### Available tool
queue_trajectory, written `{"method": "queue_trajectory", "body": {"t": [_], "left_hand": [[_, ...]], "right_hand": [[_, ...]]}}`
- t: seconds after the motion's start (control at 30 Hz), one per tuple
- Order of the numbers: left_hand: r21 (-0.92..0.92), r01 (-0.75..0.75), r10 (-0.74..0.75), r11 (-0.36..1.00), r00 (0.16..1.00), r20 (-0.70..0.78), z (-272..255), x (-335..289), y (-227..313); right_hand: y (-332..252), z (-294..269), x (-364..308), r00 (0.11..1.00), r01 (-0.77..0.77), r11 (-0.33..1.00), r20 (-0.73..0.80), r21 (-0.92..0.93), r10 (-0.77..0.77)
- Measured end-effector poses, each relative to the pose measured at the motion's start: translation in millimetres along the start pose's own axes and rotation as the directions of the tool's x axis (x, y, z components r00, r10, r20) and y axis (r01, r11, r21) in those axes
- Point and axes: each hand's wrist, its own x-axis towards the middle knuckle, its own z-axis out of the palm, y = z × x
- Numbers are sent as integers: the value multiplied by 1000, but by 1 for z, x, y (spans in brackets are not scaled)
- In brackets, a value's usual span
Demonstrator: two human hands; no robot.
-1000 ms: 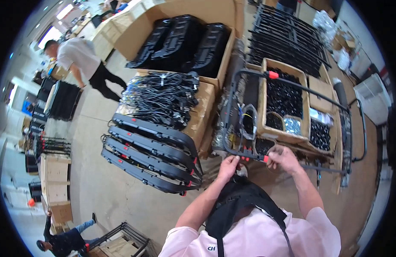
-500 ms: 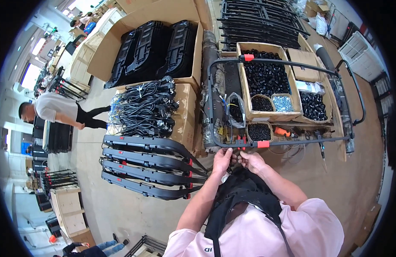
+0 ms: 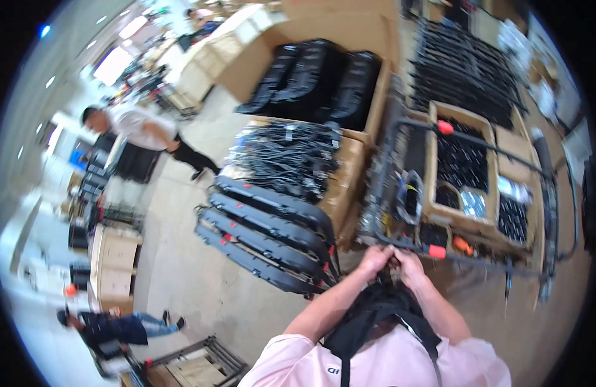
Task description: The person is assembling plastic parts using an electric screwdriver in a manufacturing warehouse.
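Note:
My left hand [image 3: 376,260] and my right hand [image 3: 409,264] meet in front of my body, close to the near left corner of a black tubular frame [image 3: 498,149]. The fingers of both are closed and pressed together, and what they hold is hidden and blurred. Red pieces sit on the frame, one red sleeve [image 3: 438,251] on its near bar just right of my hands. Behind the near bar lie a small tray of black parts [image 3: 433,233] and an orange-handled tool [image 3: 464,245].
Left of me, curved black bars [image 3: 266,222] are stacked in front of bundled black cables [image 3: 288,161] on a carton. A large carton [image 3: 389,45] holds black moulded shells. One person [image 3: 140,132] stands at the left; another [image 3: 114,332] is at lower left.
My view has swung left, shifting the scene rightward and down in the picture. My hands, slightly apart before, have come together. The red-handled piece by my fingers no longer shows clearly.

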Motion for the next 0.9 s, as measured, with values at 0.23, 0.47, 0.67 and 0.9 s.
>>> {"method": "queue_trajectory", "body": {"t": [0.23,0.47,0.67,0.9], "left_hand": [[190,-64,62,980,998,19,-12,-15,-25],[384,-479,574,789,797,-185,-1,-27,-46],[342,-478,549,809,823,-147,-6,-45,-34],[348,-448,494,824,868,-54,-12,-40,-48]], "right_hand": [[-47,22,-38,944,253,67,231,-965,-237],[-94,88,-13,799,569,-547,570,-614,192],[-108,107,17,745,666,-605,443,-437,499],[-117,106,-1,536,809,-540,669,-232,516]]}}
